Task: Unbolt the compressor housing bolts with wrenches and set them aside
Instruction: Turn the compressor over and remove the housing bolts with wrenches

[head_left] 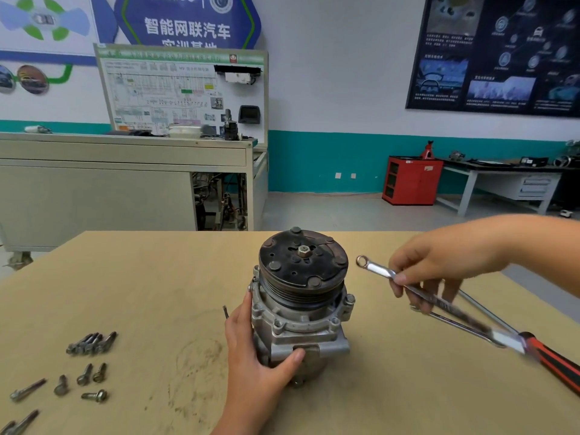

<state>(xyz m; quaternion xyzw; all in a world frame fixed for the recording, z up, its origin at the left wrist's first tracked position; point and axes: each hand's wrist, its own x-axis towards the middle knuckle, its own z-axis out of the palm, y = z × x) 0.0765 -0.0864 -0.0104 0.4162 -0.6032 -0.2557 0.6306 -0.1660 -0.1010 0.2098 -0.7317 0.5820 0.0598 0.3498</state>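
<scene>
The grey compressor (301, 321) stands upright on the tan table (150, 277), its black pulley plate (303, 262) facing up. My left hand (254, 356) grips the housing from the left, thumb across the front. My right hand (439, 271) pinches a silver ring wrench (376, 268) and holds it in the air to the right of the pulley, ring end toward the compressor. Bolt heads (350, 299) show on the housing flange. Several loose bolts (91, 343) lie on the table at the left.
A second wrench (452, 323) and a red-and-black handled tool (552, 356) lie on the table under my right hand. More bolts (18, 425) lie at the bottom left corner. A workbench (125, 183) stands behind the table.
</scene>
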